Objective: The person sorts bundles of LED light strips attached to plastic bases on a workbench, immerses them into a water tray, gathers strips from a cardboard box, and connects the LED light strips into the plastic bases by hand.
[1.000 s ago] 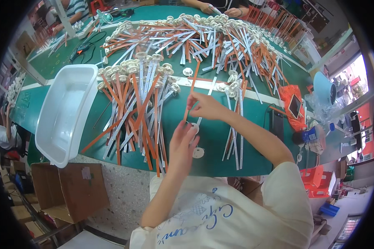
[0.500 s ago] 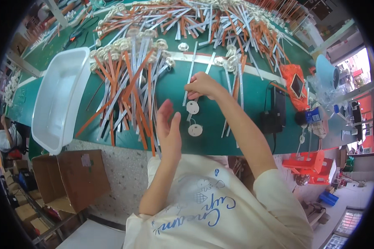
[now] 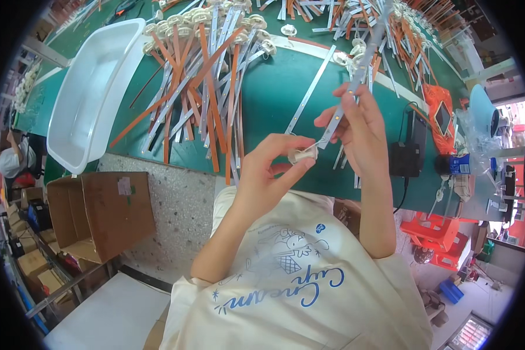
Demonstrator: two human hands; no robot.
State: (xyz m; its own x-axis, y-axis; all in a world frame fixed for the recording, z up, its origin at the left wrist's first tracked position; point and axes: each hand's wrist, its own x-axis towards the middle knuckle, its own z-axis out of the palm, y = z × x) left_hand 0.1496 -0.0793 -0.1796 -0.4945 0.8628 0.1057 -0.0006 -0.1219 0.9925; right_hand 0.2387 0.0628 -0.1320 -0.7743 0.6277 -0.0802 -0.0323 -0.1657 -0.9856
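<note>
Green matting covers the long workbench (image 3: 274, 99), smooth and flat, and it is the biggest thing I see from here. On its left side lies a white plastic tub (image 3: 93, 93), rectangular with rounded corners and a glossy wall. Below the bench edge, on the speckled stone floor, stands a brown cardboard box (image 3: 108, 213) with its flaps open. Across the matting sprawls a heap of thin flat strips (image 3: 201, 76), some orange, some pale silver, many ending in small round white caps. To the right of my hands sits a black boxy device (image 3: 403, 153) with a cable trailing down, and beyond it a flat orange gadget (image 3: 440, 114) with a dark screen.

My right hand (image 3: 359, 128) is raised over the bench, thumb and fingers pinched around one long pale strip (image 3: 356, 79), narrow, stiff and dotted along its length, which slants up and away over the matting. My left hand (image 3: 268, 172) sits just beside it, fingers curled and clamped on a small white cap (image 3: 303, 154), a short, stubby plastic piece. The strip's lower end meets the cap between the two hands; I cannot tell whether it is seated inside.
</note>
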